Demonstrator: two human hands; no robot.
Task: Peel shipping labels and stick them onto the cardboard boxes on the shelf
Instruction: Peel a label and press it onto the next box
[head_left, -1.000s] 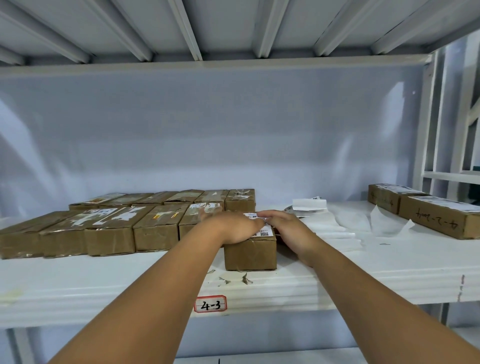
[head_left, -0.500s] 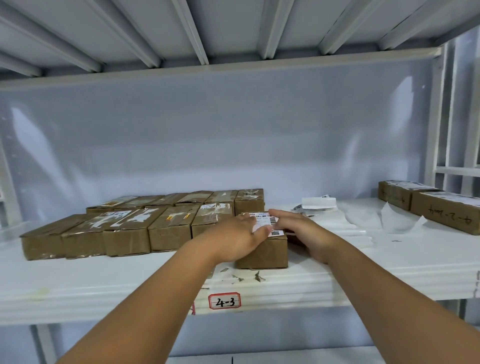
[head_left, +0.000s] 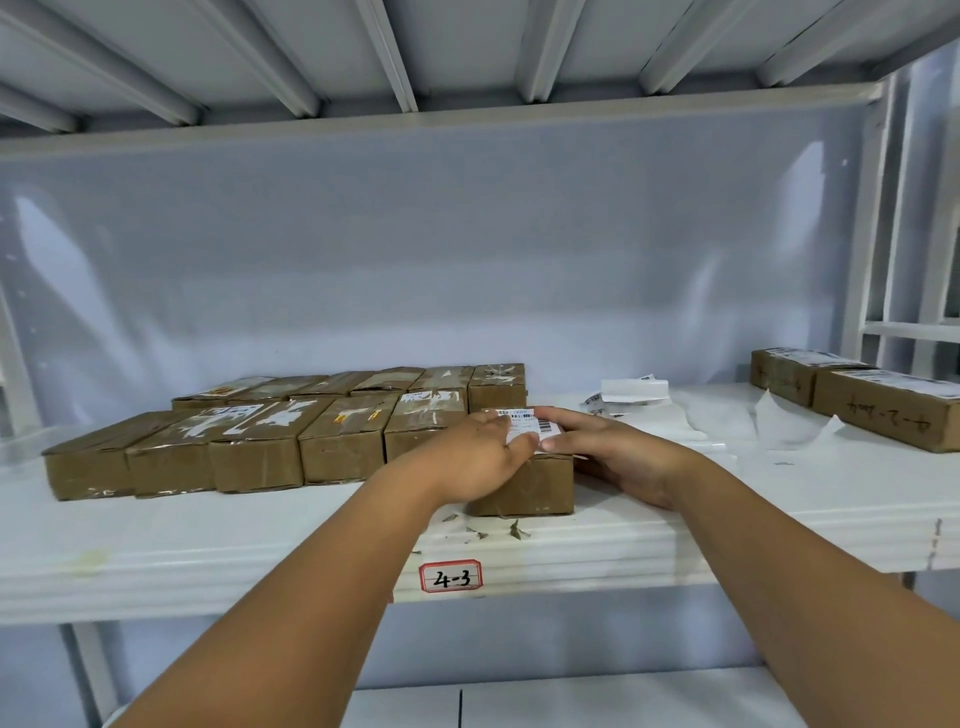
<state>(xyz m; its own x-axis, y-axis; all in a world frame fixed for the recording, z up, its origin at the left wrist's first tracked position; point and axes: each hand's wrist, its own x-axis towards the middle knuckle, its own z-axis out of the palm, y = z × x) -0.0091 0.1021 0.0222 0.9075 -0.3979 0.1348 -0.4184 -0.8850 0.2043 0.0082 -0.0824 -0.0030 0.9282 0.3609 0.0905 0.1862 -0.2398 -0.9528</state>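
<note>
A brown cardboard box (head_left: 530, 488) stands at the front of the white shelf (head_left: 260, 551). A white shipping label (head_left: 527, 423) with barcodes lies on its top. My left hand (head_left: 475, 457) rests flat on the box's left side, its fingertips on the label. From the right, my right hand (head_left: 618, 452) lies along the box, thumb and fingers pressing the label's right edge. Both hands cover most of the box top.
Two rows of brown boxes (head_left: 260, 441) fill the shelf's left part. Peeled backing sheets (head_left: 727, 426) and a label stack (head_left: 631, 392) lie right of the hands. Two labelled boxes (head_left: 878, 402) sit at the far right. A tag reading 4-3 (head_left: 451, 576) marks the shelf edge.
Both hands have slid apart across the box top, so more of the label shows between them. The view shifted slightly left and down.
</note>
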